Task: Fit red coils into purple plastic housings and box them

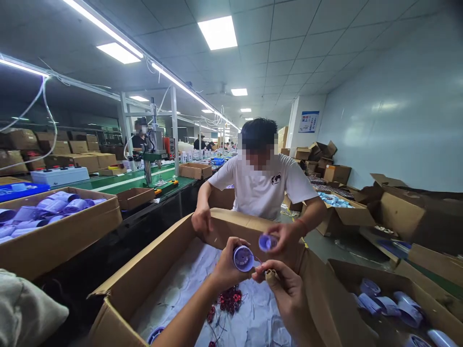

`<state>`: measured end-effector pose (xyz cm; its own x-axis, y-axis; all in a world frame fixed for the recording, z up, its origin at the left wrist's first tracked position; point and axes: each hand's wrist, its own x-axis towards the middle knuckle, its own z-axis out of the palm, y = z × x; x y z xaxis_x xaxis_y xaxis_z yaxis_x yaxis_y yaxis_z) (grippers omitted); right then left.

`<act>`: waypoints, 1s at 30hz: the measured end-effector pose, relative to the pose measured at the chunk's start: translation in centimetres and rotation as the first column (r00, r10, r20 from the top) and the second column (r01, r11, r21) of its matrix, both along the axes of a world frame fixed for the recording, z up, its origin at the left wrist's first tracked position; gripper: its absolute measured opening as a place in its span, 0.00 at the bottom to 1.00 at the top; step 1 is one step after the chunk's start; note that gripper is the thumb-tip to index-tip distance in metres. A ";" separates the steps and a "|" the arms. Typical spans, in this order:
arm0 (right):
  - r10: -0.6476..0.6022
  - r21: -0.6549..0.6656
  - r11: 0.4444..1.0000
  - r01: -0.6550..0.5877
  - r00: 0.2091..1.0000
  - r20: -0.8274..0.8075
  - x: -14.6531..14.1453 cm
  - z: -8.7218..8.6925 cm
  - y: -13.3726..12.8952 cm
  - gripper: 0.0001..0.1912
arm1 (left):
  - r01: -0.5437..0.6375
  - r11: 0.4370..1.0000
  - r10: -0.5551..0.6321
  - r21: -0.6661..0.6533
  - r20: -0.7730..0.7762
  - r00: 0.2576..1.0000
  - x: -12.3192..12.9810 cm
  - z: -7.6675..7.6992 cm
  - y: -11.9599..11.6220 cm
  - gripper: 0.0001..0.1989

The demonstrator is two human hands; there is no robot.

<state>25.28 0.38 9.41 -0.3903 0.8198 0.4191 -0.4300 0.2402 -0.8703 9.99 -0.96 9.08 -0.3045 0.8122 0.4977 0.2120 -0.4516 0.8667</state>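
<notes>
My left hand (231,262) is wrapped round a purple plastic cup-shaped housing (243,259), its round end with small openings facing me. Close to its right side, my right hand (284,284) pinches a thin wire (258,260) that runs to the housing; the wire's end is hidden by my fingers. A tan wrapping (272,275) covers a fingertip of that hand. Below both hands, small red parts with dark wires (229,301) lie in a heap on white sheeting (181,289) inside a large cardboard box (144,270). Another purple piece (156,334) shows partly behind my left forearm.
Across the box a co-worker in a white shirt (260,188) holds a purple housing (267,242). Cartons of purple housings stand left (54,209) and right (388,303). A green conveyor bench (108,180) with a press (154,149) runs along the left.
</notes>
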 end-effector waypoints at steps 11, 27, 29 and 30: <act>0.013 0.120 0.993 -0.023 0.997 0.079 0.2 -0.7 1.1 0.12 | 0.046 0.998 -0.049 0.035 0.092 0.995 0.9 0.1 -0.1 0.29; 0.022 0.066 0.997 -0.032 0.990 0.142 -0.4 -0.4 0.0 0.15 | -0.034 0.990 0.021 0.134 0.094 0.995 0.0 -1.5 1.4 0.27; 0.019 0.065 0.997 -0.028 0.990 0.143 -0.4 -0.3 -0.1 0.15 | -0.062 0.988 0.045 0.141 0.121 0.992 -0.1 -1.7 1.5 0.28; 0.015 0.061 0.998 -0.024 0.990 0.140 -0.4 -0.3 -0.2 0.15 | -0.074 0.987 0.054 0.143 0.138 0.989 -0.1 -1.7 1.5 0.27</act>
<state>24.84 0.21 9.10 -0.4638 0.7853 0.4100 -0.3110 0.2891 -0.9054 9.91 0.56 7.36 -0.4251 0.7097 0.5618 0.1320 -0.5655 0.8141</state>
